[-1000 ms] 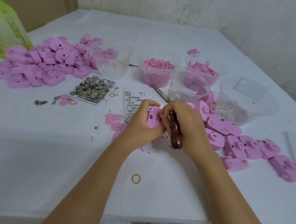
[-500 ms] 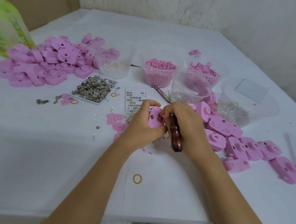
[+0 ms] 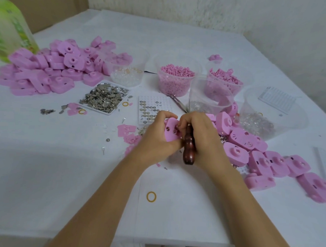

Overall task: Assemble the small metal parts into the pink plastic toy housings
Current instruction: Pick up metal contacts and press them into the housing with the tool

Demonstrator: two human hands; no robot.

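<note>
The pink housing (image 3: 170,137) is held over the worktop (image 3: 67,173) at centre, the grip of the left hand (image 3: 155,140) curled round it, with a small metal part (image 3: 175,131) at a slot in its face. The grip of the right hand (image 3: 201,138) is closed round a wooden-handled tool (image 3: 188,150), fingertips (image 3: 180,125) at the part; the tool's tip is hidden. A push off-line could, I judge, bend the part or flick it into the loose bits (image 3: 142,131) below.

Pink housing (image 3: 169,136) tilted on edge, holed face showing; small metal part (image 3: 175,131) sits against that face.
</note>
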